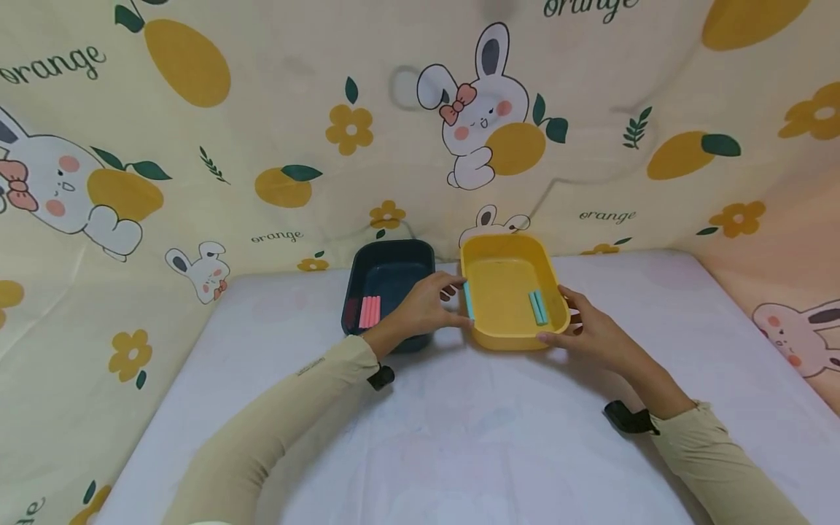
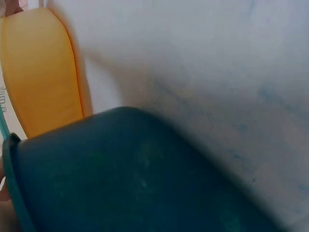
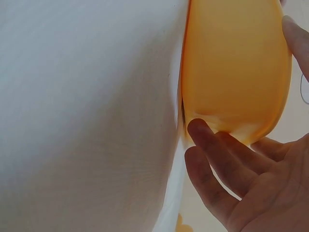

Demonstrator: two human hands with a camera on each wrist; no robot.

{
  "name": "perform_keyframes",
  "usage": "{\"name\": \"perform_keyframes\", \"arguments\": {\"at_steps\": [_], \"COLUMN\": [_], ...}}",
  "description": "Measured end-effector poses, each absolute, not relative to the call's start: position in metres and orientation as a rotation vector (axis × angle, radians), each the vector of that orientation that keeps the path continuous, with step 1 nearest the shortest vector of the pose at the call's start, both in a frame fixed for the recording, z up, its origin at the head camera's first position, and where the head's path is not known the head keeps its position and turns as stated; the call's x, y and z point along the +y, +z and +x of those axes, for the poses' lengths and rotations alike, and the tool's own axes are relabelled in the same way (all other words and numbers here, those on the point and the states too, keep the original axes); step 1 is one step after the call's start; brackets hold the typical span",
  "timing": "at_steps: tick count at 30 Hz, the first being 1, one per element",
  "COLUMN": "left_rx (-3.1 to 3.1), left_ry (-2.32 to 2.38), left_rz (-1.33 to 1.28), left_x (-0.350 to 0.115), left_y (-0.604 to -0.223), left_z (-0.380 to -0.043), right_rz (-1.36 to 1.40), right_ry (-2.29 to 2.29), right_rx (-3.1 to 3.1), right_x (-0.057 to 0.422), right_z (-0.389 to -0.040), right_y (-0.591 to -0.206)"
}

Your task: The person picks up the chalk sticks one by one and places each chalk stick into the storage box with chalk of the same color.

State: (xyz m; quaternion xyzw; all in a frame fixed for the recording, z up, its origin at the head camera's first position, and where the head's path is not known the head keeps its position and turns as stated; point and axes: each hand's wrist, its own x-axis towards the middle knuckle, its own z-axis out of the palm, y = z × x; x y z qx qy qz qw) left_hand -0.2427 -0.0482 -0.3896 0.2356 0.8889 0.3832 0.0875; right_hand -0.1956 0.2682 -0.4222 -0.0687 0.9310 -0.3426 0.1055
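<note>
My left hand [image 1: 423, 302] pinches a light-blue chalk stick [image 1: 468, 300] between thumb and fingertips, upright in the head view along the left rim of the yellow tray [image 1: 508, 341]. My right hand [image 1: 600, 332] grips that tray at its front right corner, thumb at the front and fingers along the right side. In the right wrist view, the fingers [image 3: 212, 164] bend toward the tray's outer wall. Two more light-blue chalk sticks [image 1: 538, 308] lie side by side inside it. Under my left wrist, the dark tray [image 1: 387, 248] holds several pink chalk sticks [image 1: 370, 312].
Both trays stand next to each other near the back of a table with a white cloth [image 1: 420, 445]. Behind them rises a printed backdrop [image 1: 394, 58] with rabbits and oranges. Dark straps with small cameras [image 1: 630, 418] sit at the wrists.
</note>
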Motion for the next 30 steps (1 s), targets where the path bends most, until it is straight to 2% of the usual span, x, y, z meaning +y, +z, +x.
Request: {"name": "perform_keyframes", "arguments": {"at_steps": [18, 30], "left_rx": [2.720, 2.731], "left_ry": [1.072, 0.933], "left_rz": [0.774, 0.879], "left_x": [-0.026, 0.006], "left_y": [-0.388, -0.390], "left_z": [-0.259, -0.261], "right_rz": [-0.207, -0.231], "right_ry": [-1.007, -1.004], "right_rx": [2.753, 2.753], "right_x": [0.266, 0.266], "right_z": [-0.196, -0.191], "right_y": [-0.421, -0.422]}}
